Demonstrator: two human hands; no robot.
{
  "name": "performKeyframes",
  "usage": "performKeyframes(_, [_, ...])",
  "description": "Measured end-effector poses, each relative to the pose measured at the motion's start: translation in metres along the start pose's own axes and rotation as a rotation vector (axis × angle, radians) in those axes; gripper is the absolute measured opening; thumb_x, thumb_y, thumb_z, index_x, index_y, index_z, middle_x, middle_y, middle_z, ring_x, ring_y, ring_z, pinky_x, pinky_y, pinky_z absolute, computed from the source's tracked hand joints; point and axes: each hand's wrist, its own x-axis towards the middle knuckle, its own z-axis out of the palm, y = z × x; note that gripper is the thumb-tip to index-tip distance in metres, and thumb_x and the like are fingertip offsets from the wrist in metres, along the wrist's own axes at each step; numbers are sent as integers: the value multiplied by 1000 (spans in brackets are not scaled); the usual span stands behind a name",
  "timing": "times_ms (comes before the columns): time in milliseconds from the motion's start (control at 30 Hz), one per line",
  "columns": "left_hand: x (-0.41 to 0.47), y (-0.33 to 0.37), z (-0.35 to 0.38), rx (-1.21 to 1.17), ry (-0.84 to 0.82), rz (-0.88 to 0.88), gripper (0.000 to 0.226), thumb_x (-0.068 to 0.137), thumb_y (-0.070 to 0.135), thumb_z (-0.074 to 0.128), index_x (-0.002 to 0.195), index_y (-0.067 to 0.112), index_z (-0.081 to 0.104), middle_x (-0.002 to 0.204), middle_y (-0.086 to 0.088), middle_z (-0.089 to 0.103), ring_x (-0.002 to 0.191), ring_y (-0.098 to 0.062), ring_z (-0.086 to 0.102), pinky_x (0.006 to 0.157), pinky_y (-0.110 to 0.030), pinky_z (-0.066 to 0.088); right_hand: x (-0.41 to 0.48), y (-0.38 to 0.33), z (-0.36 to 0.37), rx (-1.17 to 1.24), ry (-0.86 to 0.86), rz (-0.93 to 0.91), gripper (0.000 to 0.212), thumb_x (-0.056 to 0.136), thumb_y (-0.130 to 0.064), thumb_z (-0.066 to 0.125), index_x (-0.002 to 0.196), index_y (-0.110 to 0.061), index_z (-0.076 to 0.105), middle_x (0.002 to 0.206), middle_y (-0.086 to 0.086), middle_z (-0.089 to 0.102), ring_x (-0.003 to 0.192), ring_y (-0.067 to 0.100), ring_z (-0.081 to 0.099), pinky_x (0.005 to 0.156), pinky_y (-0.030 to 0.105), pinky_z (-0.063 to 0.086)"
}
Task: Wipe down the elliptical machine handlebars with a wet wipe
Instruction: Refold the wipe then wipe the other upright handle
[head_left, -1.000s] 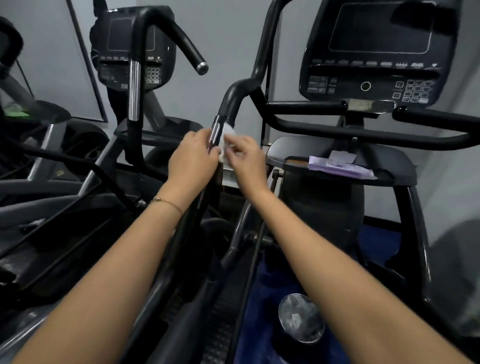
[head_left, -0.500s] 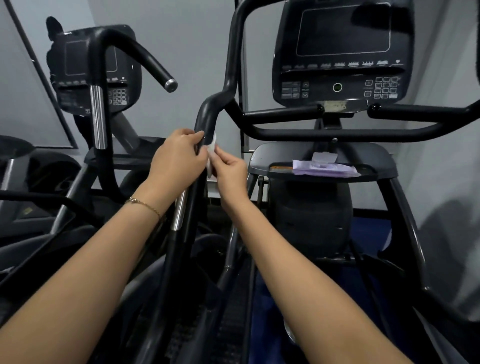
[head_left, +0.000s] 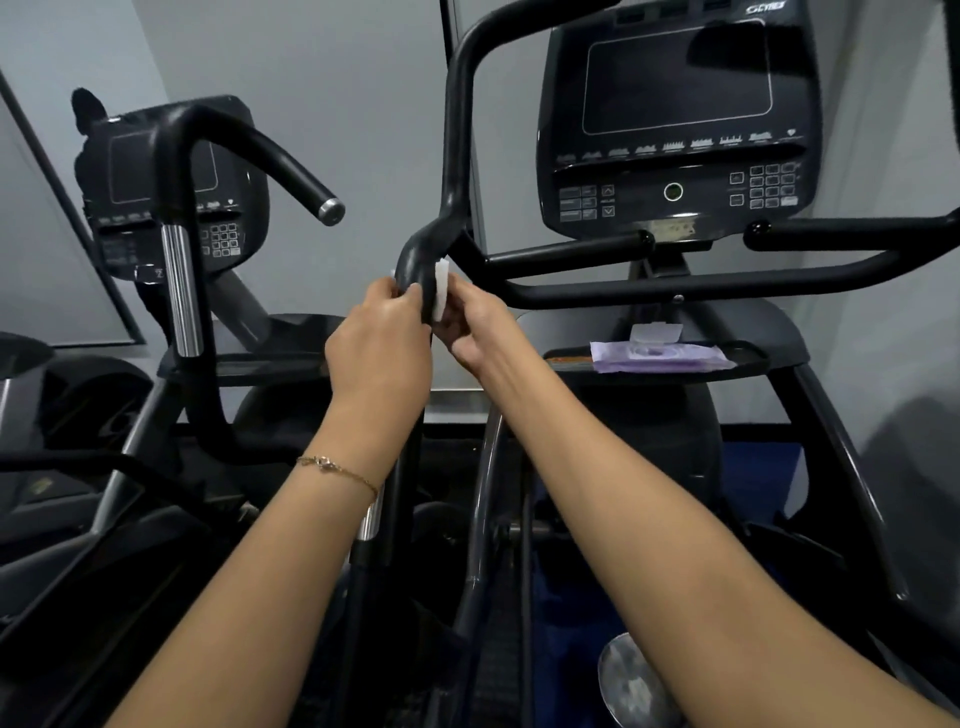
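Note:
A white wet wipe (head_left: 440, 288) is wrapped around the black left moving handlebar (head_left: 451, 171) of the elliptical, just below its bend. My left hand (head_left: 382, 340) holds the bar and the wipe's left edge from the left side. My right hand (head_left: 470, 322) pinches the wipe's right edge against the bar. Most of the wipe is hidden behind the bar and my fingers. The fixed black handlebars (head_left: 675, 283) run across below the console (head_left: 675, 119).
A purple wet-wipe pack (head_left: 660, 356) with its flap open lies on the console tray (head_left: 753, 358). A second elliptical with a chrome-sleeved handlebar (head_left: 179, 291) stands to the left. Pedals and frame bars fill the space below my arms.
Both hands and the wipe stayed at the bend of the bar, shifting slightly up it. My head has tilted and moved, so the console sits more to the right.

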Motion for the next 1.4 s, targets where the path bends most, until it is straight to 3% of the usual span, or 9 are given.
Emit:
performKeyframes(233, [5, 0, 7, 120, -3, 45, 28, 92, 11, 56, 120, 13, 55, 124, -2, 55, 103, -24, 60, 66, -27, 34, 32, -9, 4, 200, 33, 174, 22, 93, -17, 54, 78, -3, 61, 68, 9, 71, 67, 19, 71, 58, 28, 58])
performKeyframes(333, [3, 1, 5, 124, 10, 60, 34, 94, 16, 53, 128, 14, 51, 131, -2, 52, 108, -24, 59, 67, -26, 35, 46, -12, 9, 306, 67, 200, 24, 93, -16, 54, 74, -3, 59, 49, 10, 66, 42, 18, 65, 41, 24, 54])
performKeyframes(467, [2, 1, 6, 138, 7, 72, 37, 97, 21, 48, 133, 14, 47, 136, -2, 49, 112, -25, 57, 69, -29, 40, 50, -12, 1, 365, 10, 229, 20, 93, -13, 54, 77, -1, 60, 53, 14, 67, 46, 21, 67, 44, 26, 55])
performKeyframes(600, [3, 2, 6, 153, 3, 77, 43, 97, 24, 46, 139, 15, 42, 141, -2, 45, 115, -25, 55, 75, -31, 47, 72, -29, 8, 426, 80, 202, 17, 93, -8, 52, 80, 2, 57, 96, 16, 69, 107, 24, 64, 85, 33, 51])
performKeyframes(700, [2, 1, 7, 152, 5, 75, 45, 98, 25, 44, 142, 16, 38, 146, -1, 40, 117, -25, 55, 78, -33, 49, 81, -33, 10, 427, 109, 207, 14, 93, -9, 52, 92, 3, 60, 122, 16, 62, 115, 26, 59, 93, 36, 48])
performKeyframes(900, [2, 3, 8, 159, 3, 73, 46, 98, 24, 44, 143, 16, 36, 148, -2, 38, 116, -25, 55, 79, -33, 49, 77, -24, -1, 344, 23, 219, 18, 93, -9, 53, 80, 2, 58, 57, 16, 67, 88, 27, 67, 83, 35, 51])
performKeyframes(1067, [1, 3, 9, 161, 6, 65, 46, 98, 24, 44, 143, 16, 37, 148, -2, 38, 115, -26, 55, 80, -34, 49, 88, -35, 3, 405, 76, 240, 12, 92, -8, 53, 86, 3, 56, 90, 16, 65, 113, 26, 60, 95, 35, 50])
performKeyframes(1267, [0, 4, 9, 144, 4, 60, 44, 98, 23, 45, 140, 14, 41, 145, -3, 41, 114, -27, 56, 80, -34, 49, 82, -30, -3, 321, 11, 204, 18, 93, -7, 50, 81, 3, 56, 69, 17, 64, 115, 27, 58, 88, 37, 50])
performKeyframes(1400, [4, 0, 5, 99, -5, 41, 39, 96, 25, 48, 135, 17, 49, 142, 0, 45, 115, -26, 56, 81, -35, 48, 82, -25, 2, 404, 45, 172, 14, 94, -5, 49, 83, 3, 56, 66, 17, 65, 81, 26, 68, 79, 33, 52])
